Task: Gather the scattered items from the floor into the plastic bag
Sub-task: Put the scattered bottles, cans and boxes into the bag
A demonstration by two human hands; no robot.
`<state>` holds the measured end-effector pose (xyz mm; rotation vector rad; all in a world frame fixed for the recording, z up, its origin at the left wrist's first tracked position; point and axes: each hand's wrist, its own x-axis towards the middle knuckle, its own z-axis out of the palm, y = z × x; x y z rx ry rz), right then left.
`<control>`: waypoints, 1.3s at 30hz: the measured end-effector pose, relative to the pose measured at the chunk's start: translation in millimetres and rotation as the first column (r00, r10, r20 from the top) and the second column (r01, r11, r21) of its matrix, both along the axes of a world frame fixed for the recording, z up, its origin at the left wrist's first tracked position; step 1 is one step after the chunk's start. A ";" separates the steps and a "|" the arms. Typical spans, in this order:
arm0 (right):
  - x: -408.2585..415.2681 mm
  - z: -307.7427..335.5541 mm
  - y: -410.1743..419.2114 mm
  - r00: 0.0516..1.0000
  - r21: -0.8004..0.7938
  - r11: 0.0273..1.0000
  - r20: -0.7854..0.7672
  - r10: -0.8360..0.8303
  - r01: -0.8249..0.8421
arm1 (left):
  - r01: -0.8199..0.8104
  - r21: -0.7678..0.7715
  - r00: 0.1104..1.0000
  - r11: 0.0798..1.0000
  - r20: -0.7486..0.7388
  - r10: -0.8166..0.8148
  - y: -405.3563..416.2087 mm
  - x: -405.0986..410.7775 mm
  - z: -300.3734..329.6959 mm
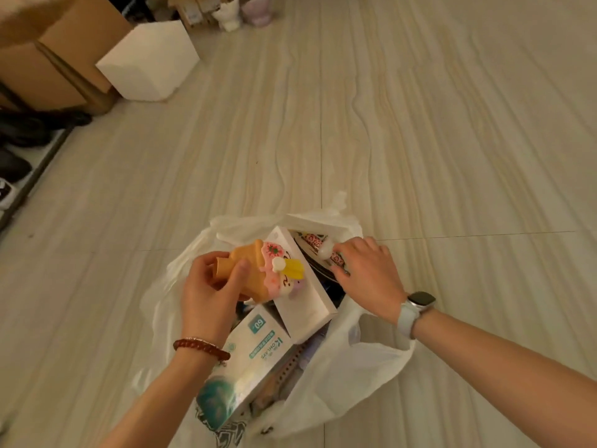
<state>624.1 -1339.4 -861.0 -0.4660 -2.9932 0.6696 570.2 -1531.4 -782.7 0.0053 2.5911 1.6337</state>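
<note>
A white plastic bag (349,376) stands open on the floor at the bottom centre, full of things. My left hand (210,286) grips an orange ice-cream-cone toy (258,270) with pink and yellow decorations, holding it over the bag's mouth. My right hand (368,273) reaches into the far side of the bag and pinches a small patterned tube with a white cap (326,250). Inside the bag lie a flat white box (307,299), a white-and-teal box marked 60 (255,357) and some darker items underneath.
Pale wood-grain floor (420,140) stretches ahead and to the right. At the far left stand a cardboard box (55,50), a white foam block (148,59) and a low shoe rack with dark shoes (19,150). Small white and lilac figures (242,11) sit at the top.
</note>
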 end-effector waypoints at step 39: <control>56.4 62.1 21.1 0.966 -0.196 0.980 0.243 0.090 -0.042 | 0.345 -0.925 0.520 0.162 0.044 -0.853 32.5 10.6 -17.0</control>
